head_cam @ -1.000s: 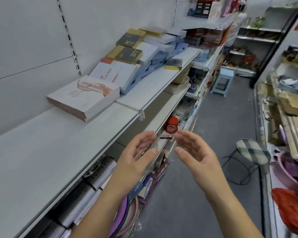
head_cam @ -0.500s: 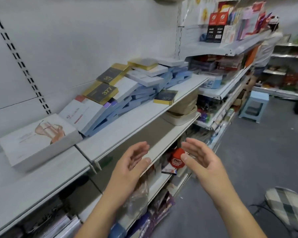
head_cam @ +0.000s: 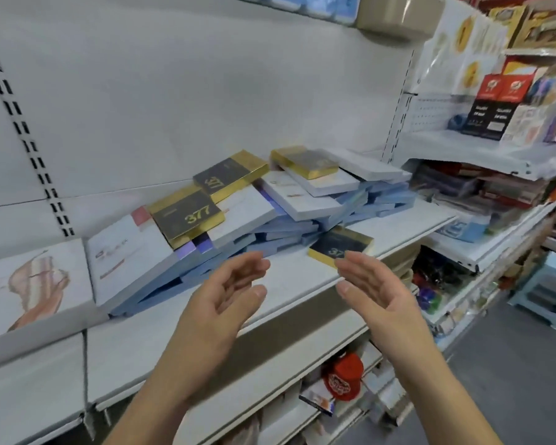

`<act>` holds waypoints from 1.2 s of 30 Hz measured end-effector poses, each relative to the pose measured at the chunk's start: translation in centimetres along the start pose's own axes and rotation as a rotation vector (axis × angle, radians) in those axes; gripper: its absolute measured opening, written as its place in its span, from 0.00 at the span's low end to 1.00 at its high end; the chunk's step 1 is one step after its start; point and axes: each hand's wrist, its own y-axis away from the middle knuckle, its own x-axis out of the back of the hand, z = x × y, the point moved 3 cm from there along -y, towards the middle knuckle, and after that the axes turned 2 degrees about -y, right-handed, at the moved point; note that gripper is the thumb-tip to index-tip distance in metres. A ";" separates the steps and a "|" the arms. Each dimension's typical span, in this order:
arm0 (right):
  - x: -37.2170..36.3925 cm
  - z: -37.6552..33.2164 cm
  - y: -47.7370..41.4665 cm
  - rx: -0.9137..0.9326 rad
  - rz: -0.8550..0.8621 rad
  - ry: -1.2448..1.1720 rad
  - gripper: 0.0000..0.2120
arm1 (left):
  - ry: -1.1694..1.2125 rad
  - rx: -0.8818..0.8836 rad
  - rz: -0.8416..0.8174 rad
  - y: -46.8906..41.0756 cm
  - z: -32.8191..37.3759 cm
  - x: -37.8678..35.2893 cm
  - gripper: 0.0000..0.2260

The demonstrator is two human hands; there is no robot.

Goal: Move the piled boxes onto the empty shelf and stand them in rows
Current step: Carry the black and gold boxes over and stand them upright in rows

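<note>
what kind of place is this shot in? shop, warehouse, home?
Most likely a small retail shop aisle. A white shelf on slotted uprights carries a pile of boxes, packaged goods fill the next bay, and a blue stool stands on the aisle floor.

A pale blue stool (head_cam: 543, 292) stands on the grey floor (head_cam: 507, 390).

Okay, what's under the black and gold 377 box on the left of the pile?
The 377 box lies across a white box with a red corner and a second white box; blue boxes lie lower. What sits directly beneath its middle is covered.
</note>
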 end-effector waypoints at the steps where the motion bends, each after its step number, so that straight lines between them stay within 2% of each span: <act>1: 0.0 -0.3 -1.4 0.024 -0.025 0.007 0.19 | -0.007 -0.012 0.021 -0.8 0.5 0.1 0.17; 6: -0.8 -1.6 -7.5 0.072 -0.148 -0.019 0.21 | -0.069 0.002 0.192 -3.8 1.7 1.4 0.15; 11: -2.5 -2.9 -13.4 0.096 -0.268 0.003 0.21 | -0.178 -0.002 0.476 -5.7 2.8 4.9 0.13; 15: -4.1 -5.2 -18.2 0.139 -0.334 0.140 0.24 | -0.456 0.170 0.611 -7.6 2.1 8.2 0.14; 17: -5.3 -6.1 -20.3 0.185 -0.342 0.341 0.25 | -0.670 0.281 0.611 -8.7 1.4 9.4 0.20; 20: -7.6 -6.3 -22.7 0.192 -0.397 0.606 0.18 | -0.829 0.402 0.521 -10.1 0.2 9.6 0.25; 22: -9.4 -5.5 -24.0 0.197 -0.420 0.722 0.28 | -0.913 0.458 0.437 -10.8 -0.6 9.3 0.31; 23: -10.1 -5.2 -24.6 0.202 -0.422 0.762 0.32 | -0.938 0.465 0.434 -11.1 -0.8 9.1 0.30; 25: -11.1 -5.0 -25.2 0.234 -0.386 0.788 0.33 | -0.964 0.442 0.472 -11.5 -0.9 9.1 0.24; 30: -12.1 -4.9 -25.8 0.261 -0.288 0.657 0.26 | -0.827 0.351 0.468 -12.1 -1.2 9.1 0.20; 34: -11.1 -5.8 -25.8 0.203 -0.208 0.299 0.16 | -0.664 0.290 0.501 -12.6 -1.2 8.5 0.14; 36: -10.2 -6.3 -26.0 0.191 -0.168 0.070 0.13 | -0.658 0.318 0.525 -12.9 -1.1 8.1 0.15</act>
